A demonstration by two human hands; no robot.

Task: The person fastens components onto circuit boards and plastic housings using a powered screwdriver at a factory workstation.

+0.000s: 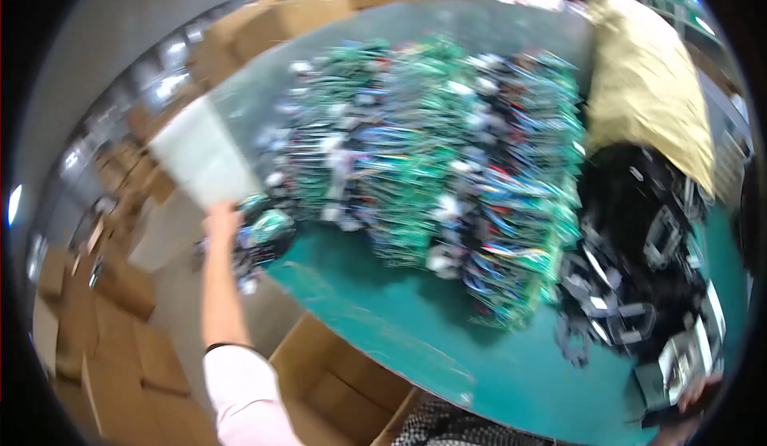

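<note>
A flat, pale white rectangular sheet, plastic or card, is held up by its near edge at the far left, tilted and blurred, past the green table's left edge. Just right of it, a small bundle of green circuit boards with dark wires hangs at the table's left corner.

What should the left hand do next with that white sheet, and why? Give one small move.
Probably draw the white sheet back toward the body. The left hand grips its lower edge, raised past the corner of the green table, close beside the stacked green circuit boards. The picture is blurred, so this is a guess. The right hand is barely visible at the lower right.
</note>
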